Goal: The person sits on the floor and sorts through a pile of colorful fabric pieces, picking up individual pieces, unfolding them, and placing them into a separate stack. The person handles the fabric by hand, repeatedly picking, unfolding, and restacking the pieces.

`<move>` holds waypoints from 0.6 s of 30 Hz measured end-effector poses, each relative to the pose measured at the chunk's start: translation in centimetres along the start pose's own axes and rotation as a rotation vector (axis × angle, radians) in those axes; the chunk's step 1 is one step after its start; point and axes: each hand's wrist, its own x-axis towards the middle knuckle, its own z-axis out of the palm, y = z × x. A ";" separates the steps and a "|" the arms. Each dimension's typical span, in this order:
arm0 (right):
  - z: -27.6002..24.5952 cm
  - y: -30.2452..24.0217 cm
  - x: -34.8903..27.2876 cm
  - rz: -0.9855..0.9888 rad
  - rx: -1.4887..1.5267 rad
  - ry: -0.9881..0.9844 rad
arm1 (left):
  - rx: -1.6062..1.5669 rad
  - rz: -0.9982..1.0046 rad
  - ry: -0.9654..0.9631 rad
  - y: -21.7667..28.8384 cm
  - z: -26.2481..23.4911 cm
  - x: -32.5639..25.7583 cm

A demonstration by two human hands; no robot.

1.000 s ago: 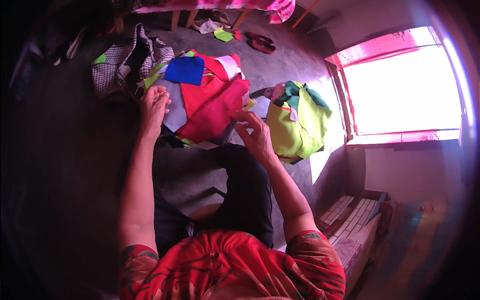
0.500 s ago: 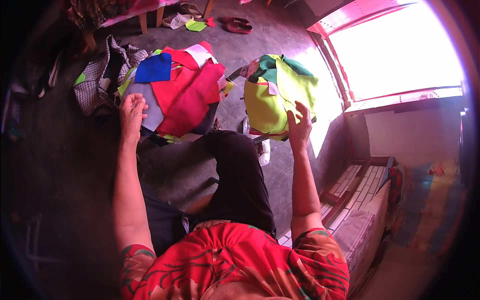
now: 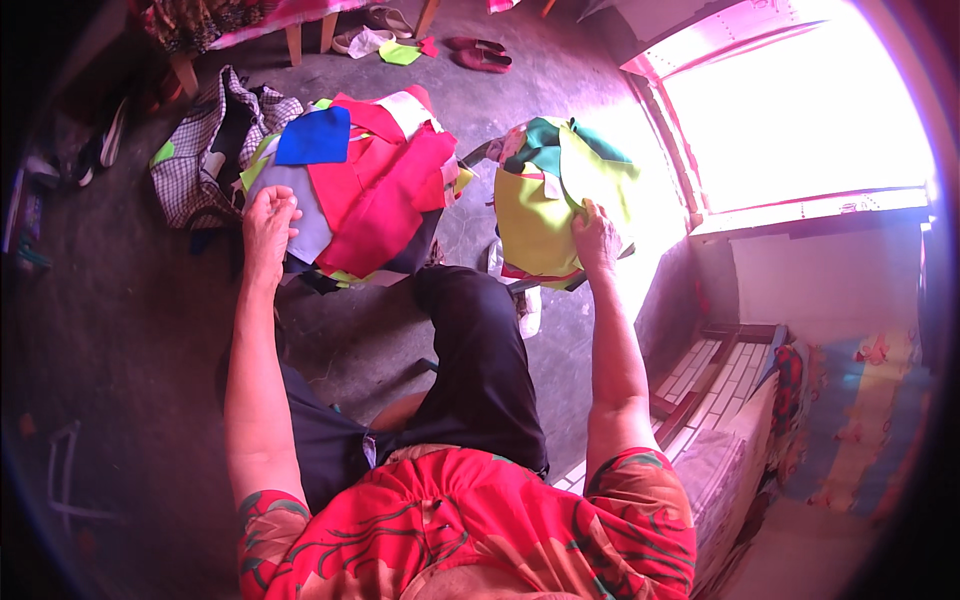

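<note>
1. Checked bag (image 3: 190, 165): it lies slack and open on the floor (image 3: 180, 330), at the far left of the two heaps, with a lime-green patch at its left side.

2. Left hand (image 3: 268, 225): the fingers are bent and held near one another beside the left edge of the first heap, over a grey piece (image 3: 300, 182); whether they pinch the fabric cannot be told.

3. Left cloth heap (image 3: 370, 185): a rounded mass of fabric pieces, with a blue piece (image 3: 313, 136) on its upper left and a broad crimson piece (image 3: 385, 215) slanting across its front.

4. Maroon shoes (image 3: 480, 55): a pair on the floor, beyond the heaps.

5. Right cloth heap (image 3: 535, 225): smaller, well apart from the first; yellow-green fabric covers its front, and dark green fabric (image 3: 540, 150) lies on top.

6. Right hand (image 3: 597, 235): the fingers are bent at the front of this heap, against the yellow-green fabric; whether a fold is caught between them cannot be told.

7. Window (image 3: 800, 130): brightly lit, right of both heaps.
</note>
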 end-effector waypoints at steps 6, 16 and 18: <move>-0.4 -0.4 0.9 0.223 0.038 0.056 | -0.003 0.004 -0.012 -0.3 -0.2 0.0; 0.0 6.8 1.9 0.431 1.351 0.360 | -0.004 0.010 -0.008 -0.3 -0.4 0.0; -0.3 7.4 2.0 0.453 1.231 0.365 | 0.006 0.010 -0.009 -0.3 -0.2 0.0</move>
